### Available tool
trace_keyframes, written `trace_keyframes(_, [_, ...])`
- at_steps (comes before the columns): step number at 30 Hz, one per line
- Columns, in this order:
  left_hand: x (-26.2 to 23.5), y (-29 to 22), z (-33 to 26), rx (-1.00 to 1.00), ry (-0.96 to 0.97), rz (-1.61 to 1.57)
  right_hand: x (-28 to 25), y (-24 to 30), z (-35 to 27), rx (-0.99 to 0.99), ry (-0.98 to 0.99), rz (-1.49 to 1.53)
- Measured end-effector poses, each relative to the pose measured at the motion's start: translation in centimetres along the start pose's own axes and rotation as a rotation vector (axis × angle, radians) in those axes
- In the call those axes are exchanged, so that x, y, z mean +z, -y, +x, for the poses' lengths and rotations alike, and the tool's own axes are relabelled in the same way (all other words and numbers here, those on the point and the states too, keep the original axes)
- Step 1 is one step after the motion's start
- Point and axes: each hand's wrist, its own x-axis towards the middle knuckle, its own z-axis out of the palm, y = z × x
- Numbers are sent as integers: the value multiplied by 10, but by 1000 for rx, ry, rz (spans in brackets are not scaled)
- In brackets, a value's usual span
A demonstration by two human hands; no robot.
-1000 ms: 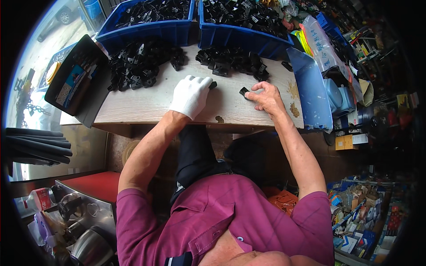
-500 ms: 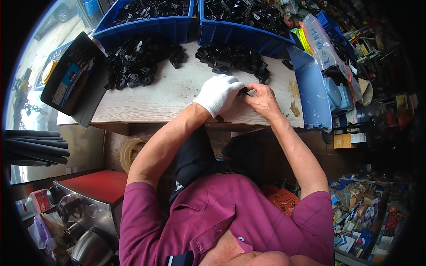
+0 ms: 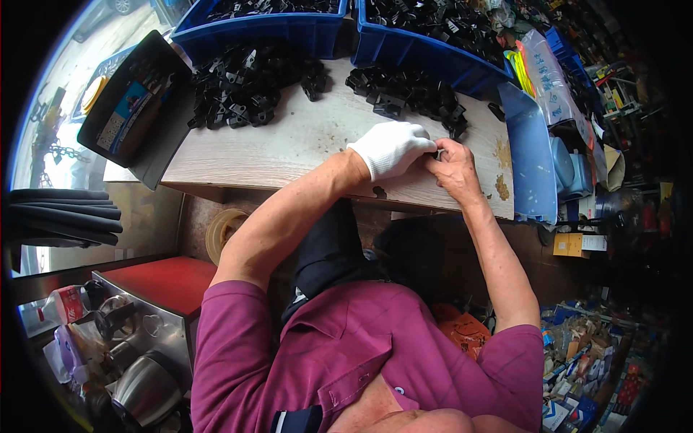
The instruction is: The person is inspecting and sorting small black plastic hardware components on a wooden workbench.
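Just the head view to go on. Can see a white-gloved left hand and a bare right hand meeting over the right part of the table, not far from the near edge. Between the fingertips, a small black part, mostly covered, really just a dark sliver. Looks pinched by the right hand, with thumb and finger drawn in narrow. Can't call the left one: curled, sure, but with fingertips too hard to make out, so can't tell gripping from merely touching. Can't make out the part's shape either.

Just past the fingers, a right heap of black pieces, plus a left heap of black pieces well apart from the hands. Too tangled to count. Also one loose black piece near the bluish panel at the table's right end. Behind the heaps, a left blue bin and a right blue bin, both loaded with similar black bits and cut off by the top edge. At the left end, a dark propped-up case, partly in shadow. Far right, clutter mostly lost in the dark.
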Motion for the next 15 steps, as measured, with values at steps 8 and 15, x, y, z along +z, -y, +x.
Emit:
trace_keyframes(8, [5,1,-1,38,-4,66,0,14,-4,79,30,60])
trace_keyframes(15, [7,-1,1,13,10,56,0,11,-3,117,30,128])
